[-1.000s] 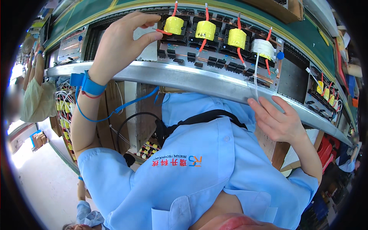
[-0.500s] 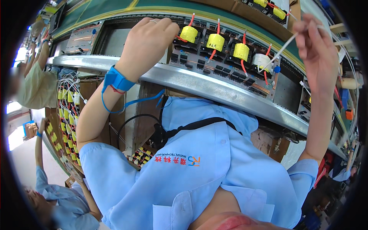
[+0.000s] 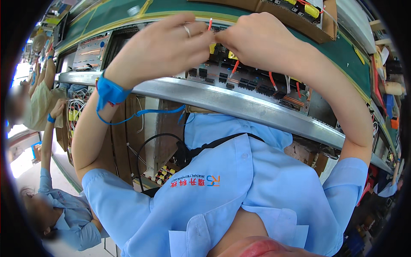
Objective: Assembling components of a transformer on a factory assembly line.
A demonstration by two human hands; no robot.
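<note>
My left hand [image 3: 167,49], with a blue strap [image 3: 112,91] on its wrist, hovers over the left end of a circuit board [image 3: 205,73]; its curled fingers are smeared by motion. My right hand [image 3: 259,40] meets it there, thumb and fingers pinched together; what they pinch is hidden. Both hands are beside a yellow-wrapped transformer [image 3: 212,48], mostly covered, with a red lead [image 3: 210,24] sticking up. Another yellow-wrapped transformer [image 3: 232,55] peeks out under my right hand. Red leads [image 3: 272,80] hang over black parts on the board. My right forearm hides the board's right side.
A metal rail [image 3: 205,92] runs along the near side of the board. Beyond lies a green surface [image 3: 167,7] with a cardboard box [image 3: 278,15] of transformers. Another board [image 3: 87,53] sits left. A blue cord [image 3: 160,110] trails from my strap. Co-workers [image 3: 70,218] are at left.
My right hand has swung left from the far right to meet my left hand, and the white strand it held is out of sight. My left hand has shifted slightly, now blurred.
</note>
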